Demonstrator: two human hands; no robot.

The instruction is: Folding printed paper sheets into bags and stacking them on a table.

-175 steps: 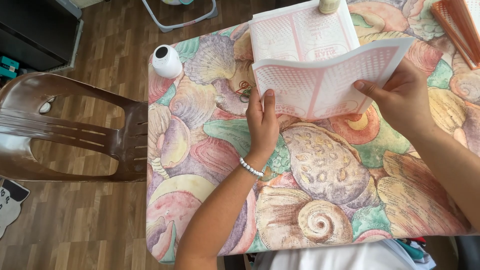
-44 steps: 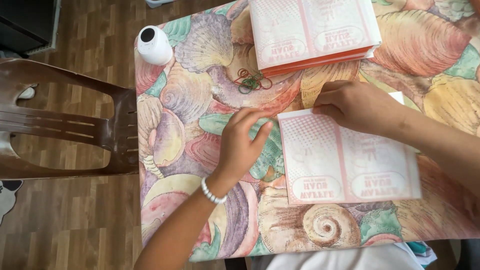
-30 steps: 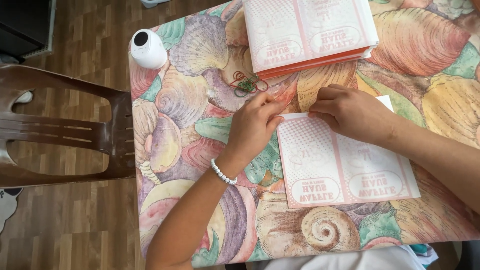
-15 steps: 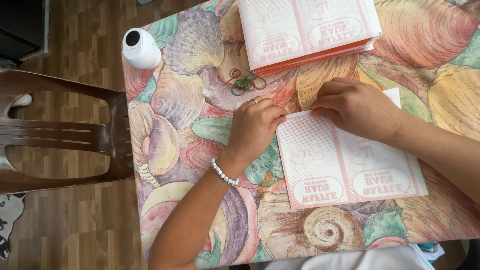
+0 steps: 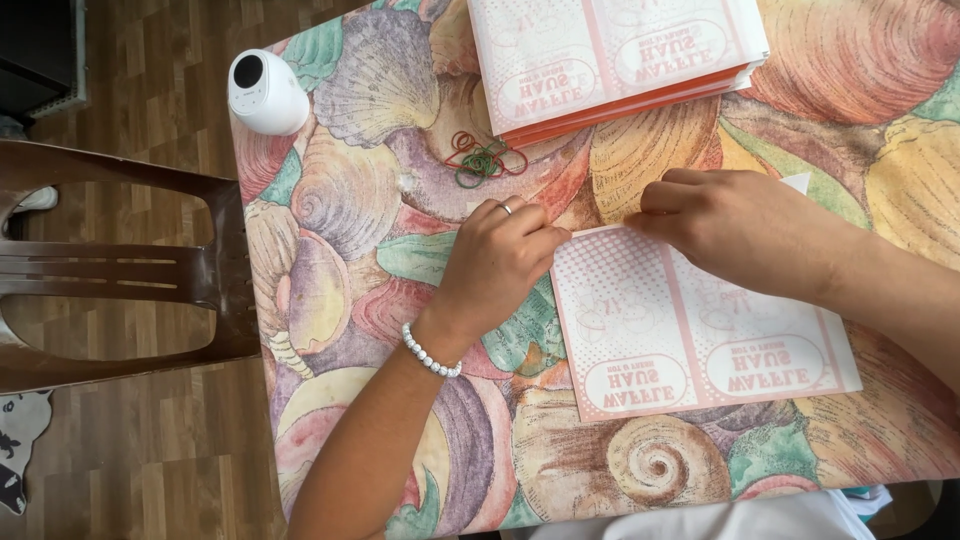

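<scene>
A flat pink-and-white printed paper sheet (image 5: 690, 330) lies on the shell-patterned tablecloth (image 5: 350, 200) in front of me. My left hand (image 5: 500, 255) rests on the cloth with its fingertips pinching the sheet's upper left corner. My right hand (image 5: 740, 225) lies over the sheet's top edge, fingers pressed on it near the middle. A stack of the same printed sheets (image 5: 610, 55) with an orange underside sits at the far edge. A small heap of red and green rubber bands (image 5: 482, 160) lies between that stack and my left hand.
A small white rounded camera-like device (image 5: 265, 92) stands on the table's far left corner. A brown plastic chair (image 5: 110, 270) is pushed up against the left table edge, on a wooden floor. White cloth (image 5: 720, 520) shows at the near edge.
One sheet came off the stack and was laid flat in front of me. Over the last second my left hand moved right to the sheet's corner; my right hand stayed on its top edge.
</scene>
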